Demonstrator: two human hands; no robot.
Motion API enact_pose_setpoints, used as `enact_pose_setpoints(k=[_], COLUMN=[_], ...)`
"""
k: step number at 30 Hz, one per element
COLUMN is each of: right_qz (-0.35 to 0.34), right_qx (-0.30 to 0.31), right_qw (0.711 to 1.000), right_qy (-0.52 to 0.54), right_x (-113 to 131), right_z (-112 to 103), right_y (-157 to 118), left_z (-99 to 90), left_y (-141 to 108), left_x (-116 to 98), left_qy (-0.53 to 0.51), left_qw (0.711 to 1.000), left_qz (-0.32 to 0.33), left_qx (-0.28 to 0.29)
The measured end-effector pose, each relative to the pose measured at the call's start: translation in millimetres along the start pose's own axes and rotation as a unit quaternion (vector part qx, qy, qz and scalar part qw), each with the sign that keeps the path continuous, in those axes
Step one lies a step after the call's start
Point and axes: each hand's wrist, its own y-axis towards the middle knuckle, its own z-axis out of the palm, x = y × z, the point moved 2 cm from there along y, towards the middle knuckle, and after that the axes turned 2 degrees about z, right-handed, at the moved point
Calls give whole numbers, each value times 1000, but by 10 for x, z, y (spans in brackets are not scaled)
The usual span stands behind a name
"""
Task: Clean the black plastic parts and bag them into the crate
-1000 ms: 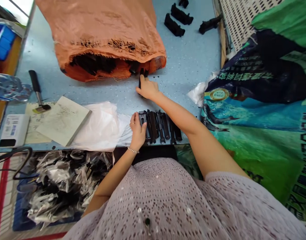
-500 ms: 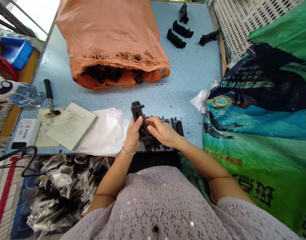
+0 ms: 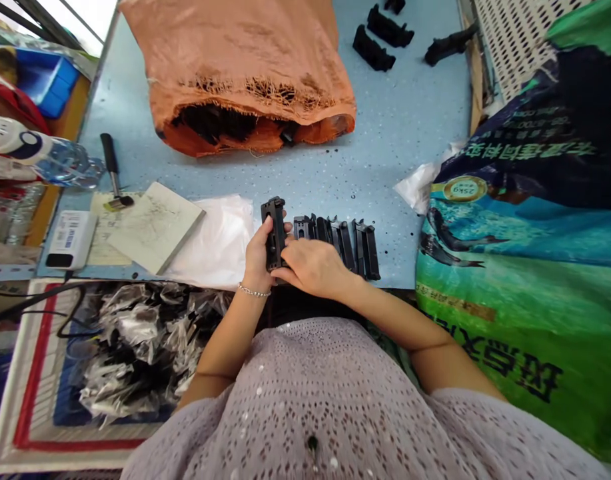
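Note:
My left hand [image 3: 258, 259] is wrapped round a long black plastic part [image 3: 272, 230] with slots along its face, thumb on top. The part stands nearly upright in the view, above the table's near edge. From the other side my right hand [image 3: 316, 265] has its fingers closed at the part's lower end; the fingertips are partly hidden. Just beyond the right hand, several similar black parts [image 3: 366, 248] lie side by side in a row, some covered by that hand.
An orange woven sack [image 3: 255, 60] with black pieces inside lies across the blue table [image 3: 385, 127]. Loose black parts [image 3: 374, 48] lie at the back. Left are a white block [image 3: 158, 227], a brush [image 3: 112, 170] and a bottle [image 3: 68, 160]; below, a basket [image 3: 35, 400] of plastic-wrapped items.
The black part has turned and now shows its slotted face more squarely. My right hand has moved down to its lower end. The whole view has shifted slightly.

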Motion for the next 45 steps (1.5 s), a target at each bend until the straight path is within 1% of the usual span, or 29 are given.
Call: enact_pose_setpoints(k=[2,4,6,7,9,11,12,14,17,19,21,23,24,25,26,28,29,30,31,33,34,35,36,37,38,40,42,43,45], right_qz=[1,18,37,52,116,202,235,261,231,176,79,-24,-56,-70,-68,-37,-19,0,21,67,90,109,123,132,139,151,164,167,162], right_qx=[27,50,69,63,0,-90,-118,-126,-111,-107,-69,-2,21,31,30,13,5,0,-6,-27,-39,-45,-46,-39,-28,-6,10,18,40], right_qw=[1000,999,997,997,991,967,954,944,955,969,989,999,998,997,996,995,994,991,987,975,966,955,945,935,926,905,874,851,800], right_qy=[1,9,6,-8,-64,-125,-145,-161,-148,-135,-105,-46,-13,18,46,89,110,133,157,211,241,271,299,326,350,397,458,497,576], right_x=[66,57,-3,-53,-211,-444,-577,-836,-1045,-982,-791,-578,-501,-452,-430,-445,-464,-483,-497,-508,-502,-489,-469,-442,-409,-329,-232,-177,-70], right_z=[114,182,204,202,180,155,145,115,-36,-185,-293,-332,-334,-328,-313,-249,-199,-140,-75,51,108,159,203,242,279,354,456,524,691], right_y=[-96,-150,-225,-283,-435,-596,-657,-702,-609,-508,-425,-385,-379,-378,-379,-389,-397,-405,-412,-420,-418,-412,-398,-375,-341,-232,-59,53,309], left_z=[14,15,-26,-60,-127,-158,-154,-116,-53,-30,-10,0,-10,-36,-84,-250,-363,-489,-620,-887,-1018,-1143,-1258,-1361,-1451,-1577,-1622,-1614,-1564], left_y=[-16,-60,-118,-143,-156,-98,-41,106,270,223,16,-304,-469,-617,-736,-861,-856,-803,-710,-451,-320,-208,-121,-64,-33,-24,-50,-67,-105], left_x=[-57,-80,-61,-33,73,228,309,446,517,459,324,95,-60,-232,-408,-683,-744,-748,-699,-511,-412,-333,-285,-271,-289,-382,-477,-505,-518], left_qy=[28,46,60,73,102,106,93,59,48,86,147,217,253,289,317,351,370,401,447,559,599,620,621,603,567,457,335,288,233], left_qw=[999,998,998,997,994,993,994,995,998,996,986,961,948,938,931,904,883,856,825,756,729,714,714,729,756,835,908,933,957], left_qz=[10,20,34,37,12,-41,-62,-78,-39,-23,-53,-72,-45,8,84,237,289,318,325,284,255,231,212,201,195,179,143,122,95], left_qx=[22,28,8,-7,-23,-18,-15,-14,-31,-17,59,159,187,189,163,51,-13,-71,-119,-188,-210,-229,-243,-255,-261,-249,-206,-180,-145])
